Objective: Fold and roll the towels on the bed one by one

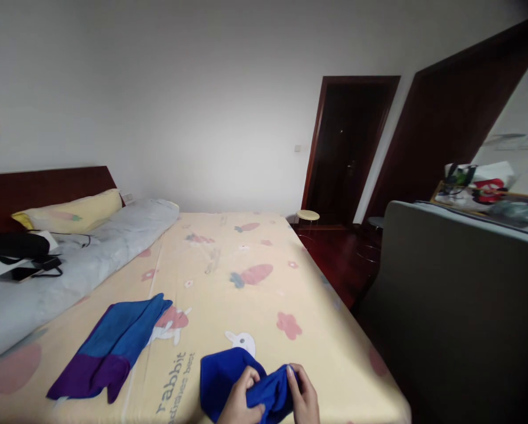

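Note:
A royal-blue piece of cloth [228, 371] lies partly on the bed at the bottom of the head view, its right part bunched up between my hands. My left hand [243, 397] pinches the cloth near its middle, with the fingers curled. At the cloth's right end, my right hand [304, 394] grips it between thumb and fingers. To the left, a folded blue and purple cloth item [109, 347] rests on the sheet, apart from both hands. What kind of item the held cloth is cannot be made out.
The bed [219, 235] has a cream printed sheet. Along its left side lie a rolled grey quilt [126, 235], a yellow pillow [78, 213] and a black strap [20, 247]. A grey panel [458, 306] stands at the right, and a round stool [308, 215] beyond the bed.

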### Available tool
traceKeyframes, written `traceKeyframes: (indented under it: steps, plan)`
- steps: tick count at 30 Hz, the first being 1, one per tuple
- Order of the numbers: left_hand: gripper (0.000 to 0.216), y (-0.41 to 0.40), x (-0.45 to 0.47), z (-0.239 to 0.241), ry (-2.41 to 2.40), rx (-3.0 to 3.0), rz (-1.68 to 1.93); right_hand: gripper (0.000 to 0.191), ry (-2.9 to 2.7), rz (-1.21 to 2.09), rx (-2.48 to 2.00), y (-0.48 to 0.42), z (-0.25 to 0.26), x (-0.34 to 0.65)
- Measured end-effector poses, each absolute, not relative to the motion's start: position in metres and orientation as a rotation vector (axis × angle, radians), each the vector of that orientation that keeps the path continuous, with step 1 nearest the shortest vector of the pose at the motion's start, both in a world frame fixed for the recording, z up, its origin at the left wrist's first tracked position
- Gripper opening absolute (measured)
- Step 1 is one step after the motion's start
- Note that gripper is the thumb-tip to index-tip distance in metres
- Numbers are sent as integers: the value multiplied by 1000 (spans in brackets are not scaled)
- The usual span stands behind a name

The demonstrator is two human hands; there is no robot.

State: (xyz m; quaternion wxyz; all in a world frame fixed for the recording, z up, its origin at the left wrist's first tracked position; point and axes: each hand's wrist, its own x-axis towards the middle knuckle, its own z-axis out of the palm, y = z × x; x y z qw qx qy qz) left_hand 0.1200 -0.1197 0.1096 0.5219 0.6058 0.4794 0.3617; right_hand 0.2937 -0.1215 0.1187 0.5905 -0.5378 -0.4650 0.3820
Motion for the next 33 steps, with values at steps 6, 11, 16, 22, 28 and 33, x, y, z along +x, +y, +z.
traceKeyframes:
  steps: [6, 11, 16, 22, 28, 33]
  plan:
    - [27, -116, 109, 79, 1709, 1615, 866, 45, -1145, 827, -1278, -126, 123, 307]
    - [9, -105, 83, 58, 1797, 1494, 1140, 45, -1246, 842, -1305, -125, 124, 319]
    - [19, -96, 40, 73, 1689, 1143, 1348, 43, -1292, 820, -1368, -124, 133, 339]
    - [27, -102, 7, 143, 1558, 891, 1525, 47, -1059, 558, -1397, -124, 152, 363]
    - [29, -92, -10, 188, 1676, 1188, 1518, 41, -1146, 520, -1340, -119, 178, 369]
    - [25, -86, -40, 224, 1633, 1386, 1479, 24, -1697, 627, -1300, -110, 222, 398]
